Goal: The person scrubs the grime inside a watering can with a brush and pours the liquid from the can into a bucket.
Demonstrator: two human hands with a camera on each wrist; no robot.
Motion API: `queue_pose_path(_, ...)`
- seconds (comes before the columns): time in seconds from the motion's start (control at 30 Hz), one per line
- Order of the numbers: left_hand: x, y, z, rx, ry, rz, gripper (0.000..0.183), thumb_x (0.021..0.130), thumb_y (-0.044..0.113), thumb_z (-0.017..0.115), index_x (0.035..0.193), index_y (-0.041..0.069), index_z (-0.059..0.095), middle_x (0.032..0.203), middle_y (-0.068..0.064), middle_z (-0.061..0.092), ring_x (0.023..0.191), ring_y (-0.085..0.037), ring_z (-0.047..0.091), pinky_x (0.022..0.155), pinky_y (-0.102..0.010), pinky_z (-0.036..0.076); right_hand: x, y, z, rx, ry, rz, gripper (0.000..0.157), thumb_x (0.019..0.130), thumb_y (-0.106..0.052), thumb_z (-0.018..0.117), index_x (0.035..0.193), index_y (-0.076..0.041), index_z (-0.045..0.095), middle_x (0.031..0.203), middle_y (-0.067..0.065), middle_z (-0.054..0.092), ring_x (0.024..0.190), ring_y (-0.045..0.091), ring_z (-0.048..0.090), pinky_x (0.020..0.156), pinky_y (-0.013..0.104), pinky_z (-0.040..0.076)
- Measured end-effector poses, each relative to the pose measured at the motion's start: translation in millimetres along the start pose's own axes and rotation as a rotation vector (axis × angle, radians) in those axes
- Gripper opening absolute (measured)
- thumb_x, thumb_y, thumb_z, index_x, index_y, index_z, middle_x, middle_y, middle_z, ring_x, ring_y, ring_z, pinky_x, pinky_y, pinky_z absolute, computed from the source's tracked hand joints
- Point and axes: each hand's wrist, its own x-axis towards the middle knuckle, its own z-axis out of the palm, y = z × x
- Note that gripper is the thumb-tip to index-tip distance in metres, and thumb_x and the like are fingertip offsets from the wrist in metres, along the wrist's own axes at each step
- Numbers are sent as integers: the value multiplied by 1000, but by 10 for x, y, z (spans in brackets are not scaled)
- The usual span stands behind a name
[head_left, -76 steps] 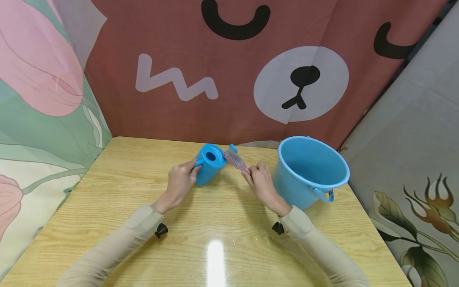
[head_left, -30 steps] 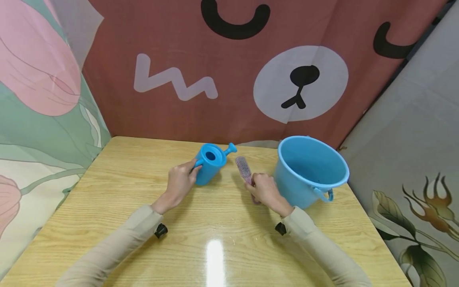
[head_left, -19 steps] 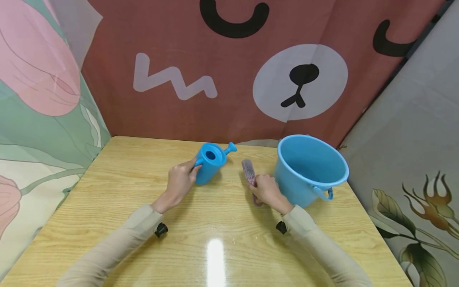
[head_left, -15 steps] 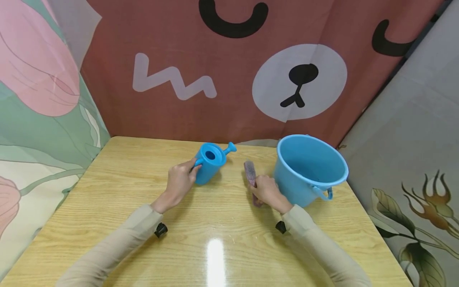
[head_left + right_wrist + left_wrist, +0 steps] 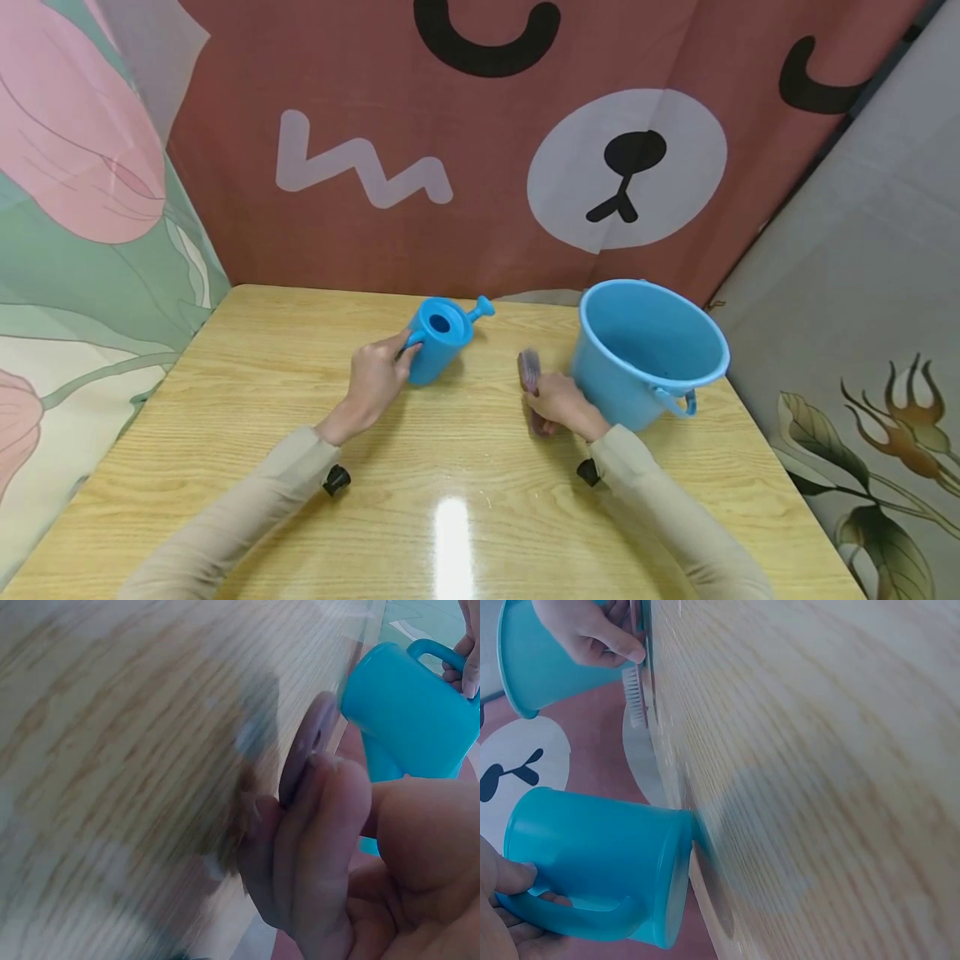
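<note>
My left hand (image 5: pixel 377 379) grips the handle of a blue watering can (image 5: pixel 437 354), whose spout points to the far right. In the left wrist view the can (image 5: pixel 600 855) leans slightly, its base close to the tabletop. My right hand (image 5: pixel 561 402) holds a pinkish-purple brush (image 5: pixel 529 371) by its handle, low over the table and left of the bucket. The left wrist view shows the brush's pale bristles (image 5: pixel 634 697). In the right wrist view the fingers curl round the handle end (image 5: pixel 307 742); the bristle head is hidden there.
A large light-blue bucket (image 5: pixel 626 387) with a side handle stands at the right, close beside my right hand. The wooden table (image 5: pixel 360 533) reaches back to a brown bear-print curtain (image 5: pixel 375 242). Printed cloths hang at both sides.
My right hand has brought the brush away from the watering can's spout, moving right and nearer, then lowered it and turned its head. My left hand and the can stay in place.
</note>
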Motion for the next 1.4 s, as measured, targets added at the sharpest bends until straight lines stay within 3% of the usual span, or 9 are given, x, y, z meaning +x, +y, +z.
queue_pose_path(0.53,7,11,-7,11,7,9,23,89,1,73,110,-8,70,96,-24,72,82,-34,72,70,-47,60,33,1,-6,-19,-103,41,42,102,-23,57,65,-5,63,52,5,61,39,13,59,40,26,51)
queue_pose_path(0.77,10,43,2,12,17,33,15,88,1,74,101,-7,72,92,-24,72,79,-33,73,69,-46,60,33,2,0,-76,-117,25,43,103,-25,55,64,-7,61,46,3,58,37,12,58,39,25,50)
queue_pose_path(1.0,0,21,11,-16,31,15,20,89,1,74,106,-8,72,97,-24,72,84,-33,72,71,-46,60,25,17,-20,-92,-129,2,49,104,-26,53,60,-8,63,46,5,59,38,15,59,40,25,48)
queue_pose_path(1.4,-4,13,7,-56,16,-2,22,89,2,74,108,-9,71,98,-24,72,85,-35,72,71,-47,59,-39,15,-58,-83,-95,-45,40,103,-25,55,67,-8,62,49,5,59,40,18,59,40,27,48)
